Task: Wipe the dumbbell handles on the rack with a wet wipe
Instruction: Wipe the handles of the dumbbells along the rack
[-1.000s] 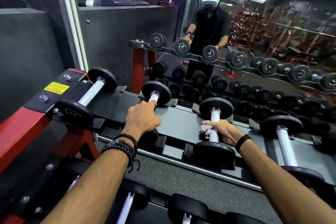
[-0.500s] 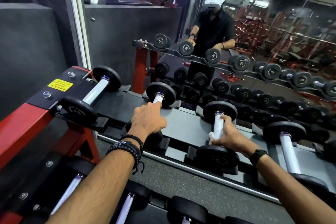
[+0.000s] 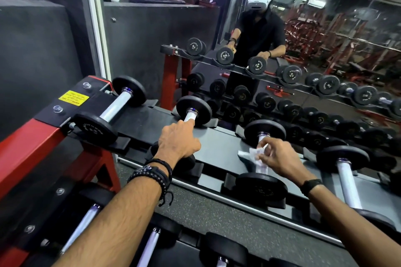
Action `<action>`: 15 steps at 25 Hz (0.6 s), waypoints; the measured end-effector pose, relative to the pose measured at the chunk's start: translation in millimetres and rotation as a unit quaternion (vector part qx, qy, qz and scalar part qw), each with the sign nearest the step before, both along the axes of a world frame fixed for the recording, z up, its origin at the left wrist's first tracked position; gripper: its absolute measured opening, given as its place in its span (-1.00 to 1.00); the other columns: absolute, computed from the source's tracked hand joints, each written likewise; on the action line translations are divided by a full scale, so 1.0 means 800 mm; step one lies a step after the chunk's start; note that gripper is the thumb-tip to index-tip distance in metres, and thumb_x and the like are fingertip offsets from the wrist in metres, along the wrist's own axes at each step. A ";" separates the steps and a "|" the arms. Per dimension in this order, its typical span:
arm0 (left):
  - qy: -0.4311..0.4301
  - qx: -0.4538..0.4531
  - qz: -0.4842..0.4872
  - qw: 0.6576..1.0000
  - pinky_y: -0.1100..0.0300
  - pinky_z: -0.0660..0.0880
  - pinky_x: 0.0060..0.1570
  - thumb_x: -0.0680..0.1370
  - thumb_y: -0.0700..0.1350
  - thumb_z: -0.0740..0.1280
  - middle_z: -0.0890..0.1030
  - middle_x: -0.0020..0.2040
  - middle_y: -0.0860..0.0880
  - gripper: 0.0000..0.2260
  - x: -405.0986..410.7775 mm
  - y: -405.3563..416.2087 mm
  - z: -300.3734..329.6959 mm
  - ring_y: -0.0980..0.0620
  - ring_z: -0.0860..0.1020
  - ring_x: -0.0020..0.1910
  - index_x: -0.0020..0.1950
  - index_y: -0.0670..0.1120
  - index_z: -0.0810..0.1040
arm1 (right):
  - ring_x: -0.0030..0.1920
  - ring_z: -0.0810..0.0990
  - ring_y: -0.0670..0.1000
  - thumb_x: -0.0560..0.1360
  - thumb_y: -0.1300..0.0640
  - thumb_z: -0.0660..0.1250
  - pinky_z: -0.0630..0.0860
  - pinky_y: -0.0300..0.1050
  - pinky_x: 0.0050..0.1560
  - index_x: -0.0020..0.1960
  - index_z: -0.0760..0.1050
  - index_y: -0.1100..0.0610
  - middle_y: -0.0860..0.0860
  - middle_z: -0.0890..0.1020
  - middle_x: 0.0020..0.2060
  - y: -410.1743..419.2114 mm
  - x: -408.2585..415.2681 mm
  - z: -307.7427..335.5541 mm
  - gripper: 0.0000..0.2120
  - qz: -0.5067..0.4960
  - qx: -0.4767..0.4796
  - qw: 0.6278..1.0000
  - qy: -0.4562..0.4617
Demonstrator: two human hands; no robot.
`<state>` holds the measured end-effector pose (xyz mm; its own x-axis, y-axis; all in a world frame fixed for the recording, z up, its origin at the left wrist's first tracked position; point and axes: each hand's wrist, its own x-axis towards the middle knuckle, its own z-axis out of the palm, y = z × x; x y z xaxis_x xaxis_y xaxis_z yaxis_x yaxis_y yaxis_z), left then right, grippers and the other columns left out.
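Black dumbbells with silver handles lie across the top shelf of the rack (image 3: 219, 145). My left hand (image 3: 176, 142) grips the handle of the second dumbbell (image 3: 193, 111) and hides most of it. My right hand (image 3: 278, 159) pinches a crumpled white wet wipe (image 3: 249, 154) just left of the third dumbbell's handle (image 3: 261, 168); the wipe hangs beside the handle rather than wrapped round it. The first dumbbell (image 3: 115, 107) lies untouched at the far left. A fourth dumbbell (image 3: 347, 178) lies to the right of my right wrist.
A wall mirror (image 3: 303, 50) right behind the rack reflects me and the rows of dumbbells. The red frame post with a yellow sticker (image 3: 73, 98) stands at the left. A lower shelf with more dumbbells (image 3: 149, 245) runs under my forearms.
My right hand let go of the third dumbbell's handle and lifted off it, pulling the wipe out to the left. My left hand stayed on the second handle. The view moved closer.
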<state>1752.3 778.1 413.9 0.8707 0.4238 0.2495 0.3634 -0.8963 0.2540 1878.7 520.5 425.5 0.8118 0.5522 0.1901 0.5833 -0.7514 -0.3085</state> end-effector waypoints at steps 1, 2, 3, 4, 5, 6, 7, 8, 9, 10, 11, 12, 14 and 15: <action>0.001 -0.001 -0.001 1.000 0.09 0.36 -0.11 0.45 -0.02 0.28 0.58 0.04 -0.11 -0.46 0.000 0.000 0.000 -0.16 0.58 -0.02 0.44 -0.03 0.33 | -0.31 0.51 -0.01 0.40 0.14 0.43 0.35 -0.13 -0.31 -0.19 0.47 -0.06 -0.10 0.55 -0.37 -0.001 0.009 -0.001 -0.84 -0.025 0.034 0.999 -0.033; 0.001 -0.002 -0.002 1.000 0.08 0.36 -0.11 0.46 -0.01 0.28 0.58 0.05 -0.11 -0.46 0.000 0.001 0.000 -0.16 0.58 -0.02 0.44 -0.03 0.33 | -0.29 0.51 0.00 0.41 0.15 0.41 0.37 -0.12 -0.29 -0.18 0.47 -0.03 -0.09 0.56 -0.35 -0.003 0.019 -0.002 -0.87 -0.055 0.069 0.995 -0.050; 0.001 -0.003 -0.003 1.000 0.08 0.36 -0.10 0.46 -0.01 0.28 0.58 0.06 -0.11 -0.47 0.000 0.001 0.000 -0.16 0.57 -0.01 0.43 -0.03 0.33 | -0.30 0.51 0.00 0.41 0.18 0.40 0.39 -0.11 -0.29 -0.19 0.48 0.02 -0.08 0.56 -0.34 -0.004 0.028 -0.002 -0.89 -0.082 0.111 0.989 -0.050; 0.001 -0.003 -0.004 1.000 0.08 0.36 -0.10 0.46 -0.01 0.28 0.57 0.06 -0.11 -0.47 0.000 0.001 0.000 -0.16 0.57 -0.01 0.43 -0.03 0.34 | -0.33 0.50 -0.01 0.42 0.20 0.40 0.40 -0.12 -0.31 -0.21 0.50 0.06 -0.06 0.56 -0.36 -0.007 0.032 -0.004 -0.90 -0.102 0.159 0.982 -0.022; 0.001 -0.004 -0.005 1.000 0.08 0.36 -0.10 0.46 -0.01 0.28 0.57 0.06 -0.12 -0.48 -0.001 0.000 0.000 -0.15 0.57 -0.01 0.43 -0.02 0.34 | -0.39 0.48 -0.02 0.43 0.23 0.42 0.40 -0.15 -0.36 -0.22 0.52 0.10 -0.04 0.56 -0.40 -0.011 0.030 -0.006 -0.89 -0.109 0.211 0.971 0.038; -0.001 -0.005 -0.005 1.000 0.08 0.37 -0.10 0.46 -0.01 0.28 0.57 0.06 -0.12 -0.48 -0.001 0.000 0.000 -0.15 0.57 -0.02 0.42 -0.03 0.34 | -0.46 0.44 -0.02 0.44 0.27 0.42 0.39 -0.19 -0.44 -0.22 0.52 0.15 0.00 0.55 -0.44 -0.017 0.024 -0.009 -0.89 -0.102 0.255 0.955 0.115; -0.004 -0.005 -0.006 1.000 0.08 0.36 -0.11 0.46 -0.01 0.28 0.57 0.05 -0.11 -0.48 -0.001 0.000 0.000 -0.15 0.57 -0.03 0.43 -0.03 0.34 | -0.51 0.41 -0.04 0.45 0.31 0.42 0.36 -0.22 -0.51 -0.23 0.52 0.20 0.04 0.54 -0.48 -0.025 0.014 -0.011 -0.88 -0.081 0.274 0.939 0.191; -0.006 -0.003 -0.006 1.000 0.09 0.36 -0.12 0.46 -0.01 0.28 0.57 0.04 -0.11 -0.47 -0.001 0.000 -0.001 -0.14 0.57 -0.03 0.43 -0.03 0.34 | -0.54 0.40 -0.06 0.44 0.36 0.42 0.34 -0.26 -0.56 -0.24 0.52 0.24 0.08 0.53 -0.50 -0.034 0.003 -0.012 -0.86 -0.056 0.261 0.928 0.261; -0.008 0.000 -0.007 1.000 0.09 0.36 -0.13 0.46 -0.01 0.28 0.57 0.04 -0.11 -0.46 0.000 -0.001 -0.002 -0.15 0.57 -0.04 0.44 -0.04 0.33 | -0.57 0.39 -0.10 0.43 0.42 0.41 0.31 -0.31 -0.57 -0.28 0.51 0.25 0.08 0.52 -0.51 -0.042 -0.008 -0.012 -0.83 -0.032 0.227 0.922 0.313; -0.007 0.003 -0.009 1.000 0.09 0.36 -0.13 0.45 -0.01 0.28 0.57 0.03 -0.11 -0.45 0.000 -0.001 -0.002 -0.15 0.56 -0.04 0.44 -0.04 0.32 | -0.57 0.39 -0.14 0.41 0.46 0.40 0.29 -0.34 -0.57 -0.31 0.50 0.24 0.05 0.52 -0.52 -0.047 -0.015 -0.013 -0.79 -0.018 0.193 0.920 0.340; -0.006 0.003 -0.011 1.000 0.09 0.37 -0.14 0.45 -0.01 0.28 0.57 0.02 -0.11 -0.44 0.001 -0.002 -0.002 -0.15 0.56 -0.05 0.44 -0.05 0.32 | -0.57 0.39 -0.15 0.39 0.48 0.41 0.30 -0.35 -0.56 -0.33 0.51 0.23 0.03 0.52 -0.53 -0.049 -0.018 -0.012 -0.78 -0.017 0.169 0.925 0.339; -0.006 0.001 -0.013 1.000 0.09 0.37 -0.14 0.44 -0.01 0.28 0.57 0.01 -0.11 -0.44 0.001 -0.002 -0.002 -0.16 0.57 -0.06 0.44 -0.05 0.32 | -0.56 0.41 -0.14 0.36 0.48 0.43 0.33 -0.34 -0.55 -0.33 0.52 0.24 0.02 0.54 -0.53 -0.048 -0.017 -0.010 -0.79 -0.032 0.171 0.929 0.326; -0.003 0.001 -0.013 1.000 0.09 0.38 -0.14 0.44 -0.01 0.28 0.57 0.00 -0.10 -0.45 0.001 -0.002 -0.002 -0.15 0.57 -0.06 0.43 -0.04 0.32 | -0.52 0.49 -0.06 0.34 0.49 0.44 0.43 -0.26 -0.50 -0.28 0.55 0.28 0.07 0.59 -0.49 -0.034 -0.003 -0.006 -0.84 -0.090 0.244 0.923 0.285; -0.001 -0.002 -0.011 1.000 0.09 0.38 -0.14 0.44 0.00 0.28 0.57 0.00 -0.10 -0.45 0.000 -0.001 -0.001 -0.15 0.57 -0.07 0.43 -0.04 0.32 | -0.47 0.52 -0.01 0.34 0.46 0.45 0.48 -0.21 -0.45 -0.27 0.57 0.27 0.10 0.60 -0.46 -0.022 0.008 -0.005 -0.86 -0.126 0.296 0.910 0.262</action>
<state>1752.6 776.9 413.1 0.8789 0.4061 0.2501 0.3439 -0.9030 0.2577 1885.4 502.6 421.3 0.9632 0.2630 -0.0550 0.0726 -0.4519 -0.8891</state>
